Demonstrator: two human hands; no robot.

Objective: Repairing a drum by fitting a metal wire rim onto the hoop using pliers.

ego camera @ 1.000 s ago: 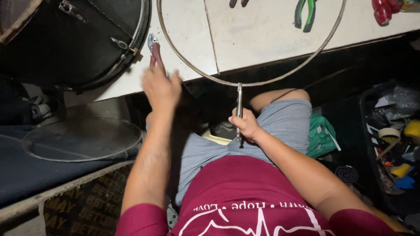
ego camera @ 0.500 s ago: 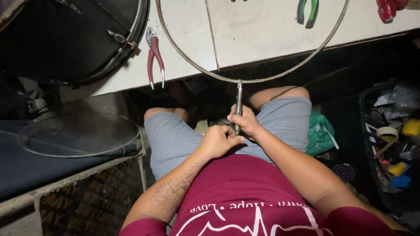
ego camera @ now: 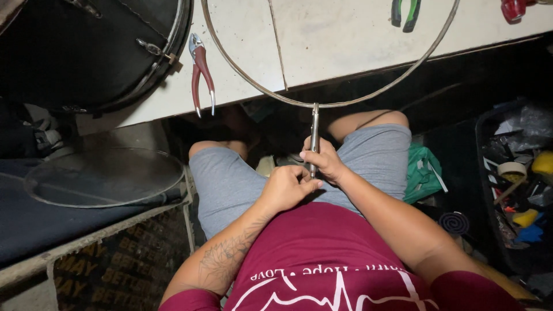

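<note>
Since 0.5 s ago the left hand (ego camera: 286, 185) has closed in beside the right hand (ego camera: 326, 164); both now pinch the slim metal tool (ego camera: 314, 138), whose tip clamps the thin metal hoop (ego camera: 276, 95) at the white table (ego camera: 340, 40) edge. Red-handled pliers (ego camera: 200, 72) lie untouched. Risk: the jaws slip, so the hoop springs free.

Maroon shirt (ego camera: 334, 259) with a white line pattern across it, and grey shorts (ego camera: 230, 178). A dark tattoo pattern marks the left forearm (ego camera: 224, 259). Pliers (ego camera: 200, 72) with dark red handles lie on an off-white surface (ego camera: 345, 40). Silver-grey metal hoop (ego camera: 271, 92). Black round drum (ego camera: 86, 52) with silver fittings. Green-handled pliers (ego camera: 405, 12). Green cloth (ego camera: 423, 173).
</note>
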